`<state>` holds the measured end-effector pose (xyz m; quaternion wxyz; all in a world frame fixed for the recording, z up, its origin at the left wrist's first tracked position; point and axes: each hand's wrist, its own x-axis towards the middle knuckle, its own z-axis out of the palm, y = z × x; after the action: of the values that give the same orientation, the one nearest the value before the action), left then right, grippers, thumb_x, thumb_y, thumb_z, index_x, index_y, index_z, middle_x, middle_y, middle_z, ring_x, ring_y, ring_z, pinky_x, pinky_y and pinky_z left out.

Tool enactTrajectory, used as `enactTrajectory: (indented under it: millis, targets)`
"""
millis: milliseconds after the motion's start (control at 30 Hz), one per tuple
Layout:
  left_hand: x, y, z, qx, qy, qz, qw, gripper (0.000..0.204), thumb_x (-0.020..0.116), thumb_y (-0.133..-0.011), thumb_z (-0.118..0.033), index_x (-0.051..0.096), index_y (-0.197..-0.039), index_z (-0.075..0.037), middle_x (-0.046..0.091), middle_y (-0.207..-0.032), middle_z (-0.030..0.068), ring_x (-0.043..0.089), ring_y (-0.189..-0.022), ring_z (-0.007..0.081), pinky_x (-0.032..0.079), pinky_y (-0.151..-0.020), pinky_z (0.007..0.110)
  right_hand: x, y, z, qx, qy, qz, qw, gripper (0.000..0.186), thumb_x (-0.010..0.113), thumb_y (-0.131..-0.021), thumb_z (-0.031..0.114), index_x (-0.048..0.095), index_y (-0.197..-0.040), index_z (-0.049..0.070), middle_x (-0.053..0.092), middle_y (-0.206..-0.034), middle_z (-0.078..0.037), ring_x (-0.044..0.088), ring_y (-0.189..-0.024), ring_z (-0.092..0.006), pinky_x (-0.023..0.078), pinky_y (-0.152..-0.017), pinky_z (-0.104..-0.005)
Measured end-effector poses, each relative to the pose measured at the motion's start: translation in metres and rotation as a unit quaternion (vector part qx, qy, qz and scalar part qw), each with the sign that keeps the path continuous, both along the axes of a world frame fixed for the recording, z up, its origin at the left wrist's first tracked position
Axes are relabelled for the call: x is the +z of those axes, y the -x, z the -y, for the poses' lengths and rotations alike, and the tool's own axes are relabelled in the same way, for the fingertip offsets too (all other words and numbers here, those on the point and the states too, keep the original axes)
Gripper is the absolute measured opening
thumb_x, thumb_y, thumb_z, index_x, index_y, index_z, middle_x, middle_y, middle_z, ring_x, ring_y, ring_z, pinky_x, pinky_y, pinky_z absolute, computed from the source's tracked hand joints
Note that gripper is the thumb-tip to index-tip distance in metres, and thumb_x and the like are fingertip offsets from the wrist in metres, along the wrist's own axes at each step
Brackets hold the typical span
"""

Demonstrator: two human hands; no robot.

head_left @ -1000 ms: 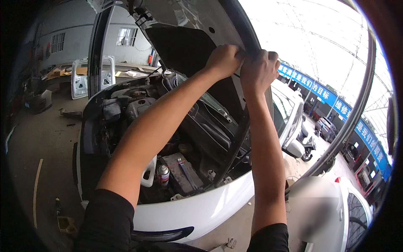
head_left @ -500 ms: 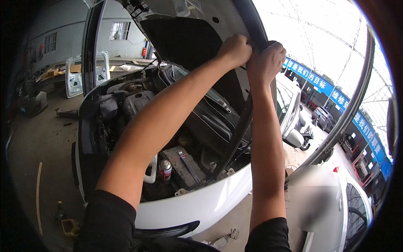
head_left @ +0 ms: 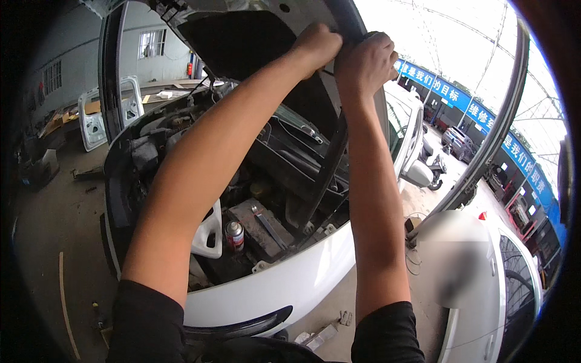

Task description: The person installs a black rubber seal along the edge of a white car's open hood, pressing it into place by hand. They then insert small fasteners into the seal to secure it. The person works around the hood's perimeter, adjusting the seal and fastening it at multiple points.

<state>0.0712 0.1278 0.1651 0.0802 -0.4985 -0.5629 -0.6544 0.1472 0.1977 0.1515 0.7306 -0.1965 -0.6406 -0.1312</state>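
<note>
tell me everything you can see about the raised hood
The hood stands open and tilted above the front of the white car, its underside in view, its upper part cut off. A large matte black pad that looks like soft lining covers much of the grey, metal-looking inner side; a round dark hole shows in the grey. A dark strip runs along the edge where the left hand and right hand curl; their exact grip is hidden.

Your one wide view looks down from your head, close over the edge of the car [head_left: 272, 283], across the engine bay [head_left: 299, 209] to the underside of the raised hood [head_left: 236, 48]
</note>
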Motion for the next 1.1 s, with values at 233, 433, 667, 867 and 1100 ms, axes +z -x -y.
enactTrajectory:
  millis: [233, 433, 667, 867, 1100]
  targets:
    - [-0.002, -0.013, 0.012, -0.100, -0.005, 0.077, 0.992, 0.018, 0.057, -0.085, -0.027, 0.058, -0.076, -0.011, 0.049, -0.064, 0.0006, 0.047, -0.057, 0.0140, 0.040, -0.050, 0.031, -0.004, -0.010, -0.006, -0.031, -0.059, -0.013, 0.998, 0.018, 0.056, -0.083, 0.016, 0.053, -0.094, 0.003, 0.053, -0.096, -0.014, 0.050, -0.093, -0.0302, 0.034, -0.078, -0.0450]
    - [-0.006, -0.004, 0.001, -0.035, -0.038, 0.031, 0.998, 0.023, 0.059, -0.088, -0.027, 0.065, -0.083, -0.005, 0.058, -0.063, 0.0057, 0.053, -0.052, 0.0190, 0.041, -0.048, 0.033, -0.024, -0.023, -0.007, 0.048, -0.102, -0.005, 0.994, 0.020, 0.056, -0.081, 0.017, 0.052, -0.094, 0.003, 0.052, -0.094, -0.015, 0.050, -0.090, -0.0328, 0.036, -0.077, -0.0458]
    - [-0.014, -0.020, -0.004, 0.387, -0.112, -0.350, 0.845, 0.021, 0.057, -0.090, -0.022, 0.061, -0.081, -0.004, 0.064, -0.074, 0.0196, 0.062, -0.071, 0.0404, 0.050, -0.058, 0.046, -0.098, -0.062, -0.018, 0.209, -0.018, 0.013, 0.978, 0.035, 0.067, -0.077, 0.017, 0.050, -0.101, -0.002, 0.051, -0.093, -0.020, 0.051, -0.086, -0.0382, 0.041, -0.074, -0.0464]
    - [-0.015, -0.043, -0.011, 0.456, -0.044, -0.313, 0.832, 0.026, 0.049, -0.089, -0.021, 0.058, -0.077, -0.001, 0.063, -0.072, 0.0244, 0.063, -0.071, 0.0431, 0.050, -0.062, 0.050, -0.153, -0.075, -0.041, 0.253, 0.075, 0.044, 0.964, 0.035, 0.068, -0.078, 0.018, 0.051, -0.101, -0.002, 0.052, -0.091, -0.018, 0.053, -0.085, -0.0380, 0.043, -0.072, -0.0459]
    - [-0.013, -0.048, -0.010, 0.461, -0.019, -0.288, 0.839, 0.026, 0.051, -0.088, -0.021, 0.058, -0.078, 0.003, 0.061, -0.075, 0.0262, 0.060, -0.078, 0.0457, 0.045, -0.068, 0.050, -0.176, -0.072, -0.069, 0.261, 0.088, 0.076, 0.958, 0.026, 0.068, -0.075, 0.017, 0.052, -0.086, 0.000, 0.053, -0.083, -0.018, 0.055, -0.077, -0.0371, 0.045, -0.066, -0.0447]
